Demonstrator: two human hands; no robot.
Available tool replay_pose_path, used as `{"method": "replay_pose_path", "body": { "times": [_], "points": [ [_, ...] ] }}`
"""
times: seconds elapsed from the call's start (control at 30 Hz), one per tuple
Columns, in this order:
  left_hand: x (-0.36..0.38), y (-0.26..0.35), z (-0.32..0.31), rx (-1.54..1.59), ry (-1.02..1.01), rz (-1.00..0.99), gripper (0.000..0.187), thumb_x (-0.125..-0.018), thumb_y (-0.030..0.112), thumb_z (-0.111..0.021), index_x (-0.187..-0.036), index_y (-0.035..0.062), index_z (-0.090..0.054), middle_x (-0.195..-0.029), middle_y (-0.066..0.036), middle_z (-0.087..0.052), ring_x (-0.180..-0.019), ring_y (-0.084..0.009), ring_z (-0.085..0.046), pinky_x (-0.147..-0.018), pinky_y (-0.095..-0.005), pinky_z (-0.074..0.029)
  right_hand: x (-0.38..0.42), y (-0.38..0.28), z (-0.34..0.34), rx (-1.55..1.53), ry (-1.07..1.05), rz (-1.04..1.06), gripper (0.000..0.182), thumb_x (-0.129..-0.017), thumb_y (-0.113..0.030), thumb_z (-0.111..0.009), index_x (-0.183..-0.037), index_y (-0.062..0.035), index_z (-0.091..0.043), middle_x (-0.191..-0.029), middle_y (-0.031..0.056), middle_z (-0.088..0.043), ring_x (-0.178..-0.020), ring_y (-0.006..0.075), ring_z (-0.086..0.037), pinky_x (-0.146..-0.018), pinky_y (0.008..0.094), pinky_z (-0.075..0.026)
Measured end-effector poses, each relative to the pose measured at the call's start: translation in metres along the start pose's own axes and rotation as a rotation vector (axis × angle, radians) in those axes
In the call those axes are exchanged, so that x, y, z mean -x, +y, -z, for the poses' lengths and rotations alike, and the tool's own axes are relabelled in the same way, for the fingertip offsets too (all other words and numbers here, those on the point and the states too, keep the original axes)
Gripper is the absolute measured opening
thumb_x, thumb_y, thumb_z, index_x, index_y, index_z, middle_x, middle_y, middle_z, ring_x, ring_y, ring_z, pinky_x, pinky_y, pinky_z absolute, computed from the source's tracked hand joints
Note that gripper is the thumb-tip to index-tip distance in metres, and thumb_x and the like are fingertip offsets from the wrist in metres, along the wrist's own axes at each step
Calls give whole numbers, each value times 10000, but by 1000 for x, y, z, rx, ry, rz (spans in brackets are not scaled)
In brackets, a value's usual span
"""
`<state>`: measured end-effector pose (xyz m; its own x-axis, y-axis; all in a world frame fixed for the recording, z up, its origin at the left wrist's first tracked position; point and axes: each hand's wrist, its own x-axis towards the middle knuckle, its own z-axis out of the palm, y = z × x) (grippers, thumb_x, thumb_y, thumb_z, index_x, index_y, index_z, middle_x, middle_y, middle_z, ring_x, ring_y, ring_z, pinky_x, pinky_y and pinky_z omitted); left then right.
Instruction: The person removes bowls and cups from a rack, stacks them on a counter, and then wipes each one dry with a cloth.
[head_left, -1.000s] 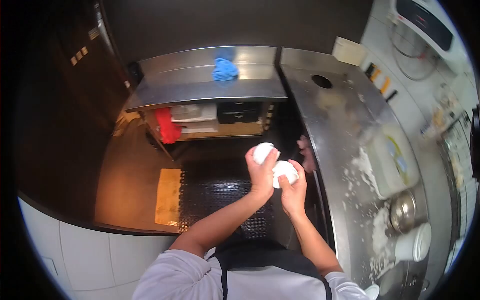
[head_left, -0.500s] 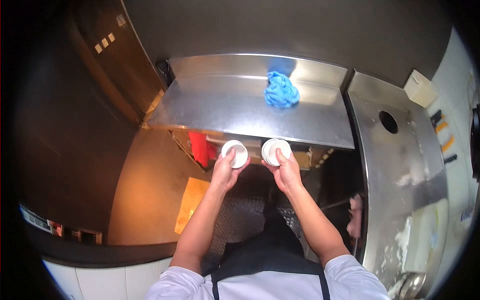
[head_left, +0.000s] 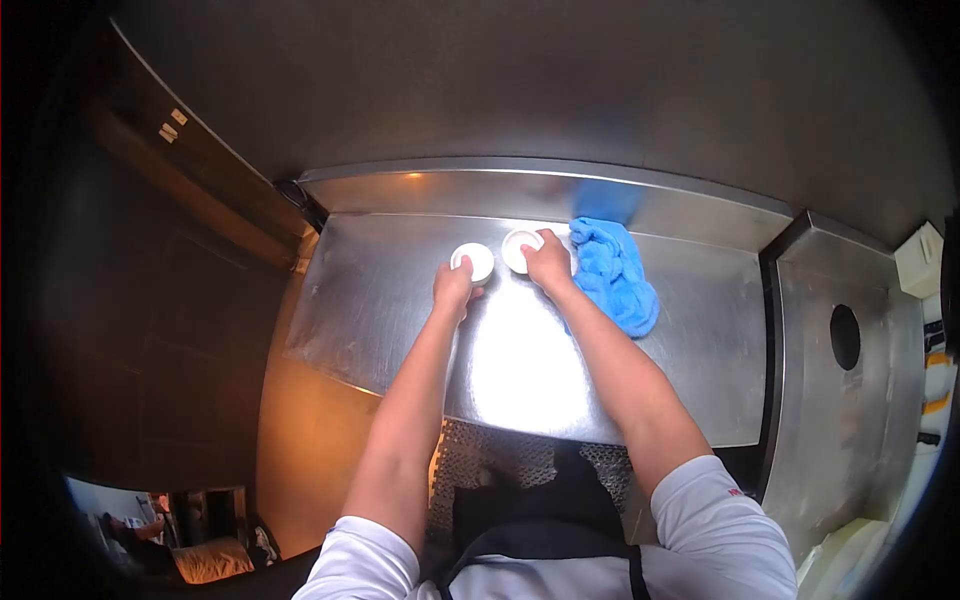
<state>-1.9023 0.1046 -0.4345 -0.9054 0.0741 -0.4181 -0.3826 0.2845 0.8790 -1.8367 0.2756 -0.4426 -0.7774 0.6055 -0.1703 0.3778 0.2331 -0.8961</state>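
Note:
In my left hand (head_left: 453,287) is a small round white bowl (head_left: 476,260), gripped with the thumb over its rim. My right hand (head_left: 549,264) is closed on another small white bowl (head_left: 519,249), thumb and fingers at its right side. Both are held over the back half of a stainless steel table (head_left: 380,300), a short gap between them. A crumpled blue cloth (head_left: 618,285) lies on the table just right of my right hand, partly behind my forearm.
A raised steel backsplash (head_left: 420,190) runs along the table's rear. To the right, past a dark gap, stands a steel counter (head_left: 800,400) with a round black hole (head_left: 845,337). A white box (head_left: 918,262) hangs on the right wall beside handled tools.
Both hands, with the white bowls, have moved forward from in front of the table's edge to over its top. The view has shifted closer to the table; the blue cloth looks more spread out.

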Motion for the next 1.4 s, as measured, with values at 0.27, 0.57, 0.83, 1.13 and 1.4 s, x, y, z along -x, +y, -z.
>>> {"method": "replay_pose_path", "body": {
  "times": [0.27,0.57,0.83,1.13,1.4],
  "points": [
    [-31,22,-14,-265,96,-180,644,-889,496,-623,-1167,-85,-597,-1160,-270,-642,-1074,-372,-638,-950,-435,-471,18,-17,6,117,229,-23,824,-875,-409,-667,-1422,101,-322,-1338,384,-415,-1175,471,-505,-1006,451,-426],
    [31,-7,54,35,-67,-676,559,-990,330,-547,-1380,-28,-368,-1219,-156,-453,-1115,-246,-456,-984,-372,-376,355,41,38,-459,674,41,296,-937,-57,-573,-1218,26,-536,-1029,83,-631,-893,108,-588,-798,247,-473],
    [178,-157,86,-180,-1070,-643,238,-1011,134,-482,-1190,-14,-533,-933,-40,-523,-823,-107,-498,-728,-245,-419,550,67,25,-411,1227,-216,274,-979,-190,-586,-1184,-9,-592,-991,97,-666,-897,152,-639,-794,297,-520],
    [452,-187,21,-267,-1637,-812,149,-983,122,-582,-1080,10,-600,-831,20,-556,-731,-55,-487,-655,-211,-407,800,130,31,-194,1360,-216,257,-955,-243,-614,-1073,-18,-653,-939,121,-659,-824,220,-658,-746,336,-517],
    [638,-240,0,-654,-1779,-1141,144,-901,112,-697,-990,1,-673,-786,7,-623,-703,-47,-543,-648,-204,-452,978,187,100,-393,1715,-284,221,-953,-228,-626,-989,-16,-674,-844,74,-661,-723,134,-615,-669,302,-502]
  ]
}}
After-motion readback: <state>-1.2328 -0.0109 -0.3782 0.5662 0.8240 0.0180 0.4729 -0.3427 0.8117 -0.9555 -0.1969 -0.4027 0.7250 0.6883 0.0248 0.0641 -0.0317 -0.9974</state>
